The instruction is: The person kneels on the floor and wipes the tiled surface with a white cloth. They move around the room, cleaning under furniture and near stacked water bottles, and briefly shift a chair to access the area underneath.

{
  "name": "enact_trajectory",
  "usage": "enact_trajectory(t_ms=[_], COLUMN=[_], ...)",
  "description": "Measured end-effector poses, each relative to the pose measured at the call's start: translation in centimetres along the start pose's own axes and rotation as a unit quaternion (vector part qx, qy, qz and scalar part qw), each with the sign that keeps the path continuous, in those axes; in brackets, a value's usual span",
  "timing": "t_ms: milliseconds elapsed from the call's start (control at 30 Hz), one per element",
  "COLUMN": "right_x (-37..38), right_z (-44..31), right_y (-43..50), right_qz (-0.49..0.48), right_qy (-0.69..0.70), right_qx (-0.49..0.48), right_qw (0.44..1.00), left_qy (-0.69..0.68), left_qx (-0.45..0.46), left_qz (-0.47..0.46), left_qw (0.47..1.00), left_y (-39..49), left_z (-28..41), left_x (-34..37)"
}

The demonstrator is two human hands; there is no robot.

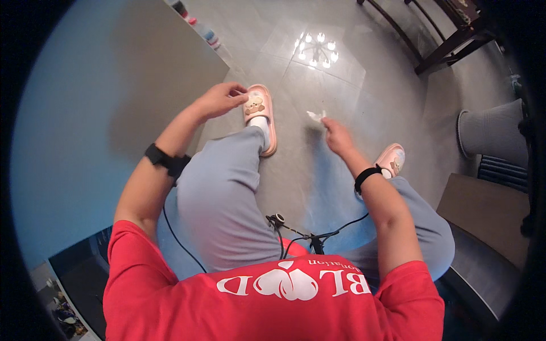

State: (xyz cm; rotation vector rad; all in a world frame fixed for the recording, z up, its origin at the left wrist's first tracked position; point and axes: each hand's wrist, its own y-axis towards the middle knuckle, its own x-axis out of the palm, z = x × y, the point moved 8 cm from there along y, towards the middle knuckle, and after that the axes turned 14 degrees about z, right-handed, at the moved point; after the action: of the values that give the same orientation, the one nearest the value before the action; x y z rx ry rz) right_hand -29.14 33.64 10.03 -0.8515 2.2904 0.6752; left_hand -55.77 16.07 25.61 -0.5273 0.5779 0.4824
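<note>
My left hand (222, 100) is over the toe of a pink slipper (268, 128) with a bear decoration, worn on my left foot over a white sock (260, 122). Its fingers are bent near the slipper's strap; whether they hold something small is unclear. Between thumb and fingers of my right hand (337, 134) is a crumpled white tissue or scrap (316, 115), held above the grey floor. To the right of that hand, a matching slipper (390, 158) is on my other foot, partly hidden behind my forearm.
Plastic bottles (204, 32) stand along the edge of a large grey-blue panel (85, 128) at left. A dark wooden chair or table leg (439, 51) is at upper right, a grey ribbed bin or basket (490, 130) at right. Black cables (298, 234) cross between my legs.
</note>
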Motion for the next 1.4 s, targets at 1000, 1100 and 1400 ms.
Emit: enact_trajectory(t_ms=[1000, 1100, 1400], right_x=[1.0, 1.1, 4.2], right_z=[6.8, 2.0, 1.6], right_y=[17.1, 8.6, 6.1], right_qz=[-0.015, -0.082, -0.072], right_qy=[-0.243, -0.146, -0.214], right_qx=[-0.136, -0.154, -0.115], right_qw=[0.960, 0.974, 0.967], left_qy=[0.194, 0.188, 0.161], left_qx=[0.243, 0.245, 0.260], left_qz=[-0.132, -0.117, -0.099], left_qw=[0.941, 0.944, 0.947], left_y=[1.6, 1.6, 1.4], left_z=[-4.0, -4.0, -3.3], left_x=[15.7, 15.7, 15.7])
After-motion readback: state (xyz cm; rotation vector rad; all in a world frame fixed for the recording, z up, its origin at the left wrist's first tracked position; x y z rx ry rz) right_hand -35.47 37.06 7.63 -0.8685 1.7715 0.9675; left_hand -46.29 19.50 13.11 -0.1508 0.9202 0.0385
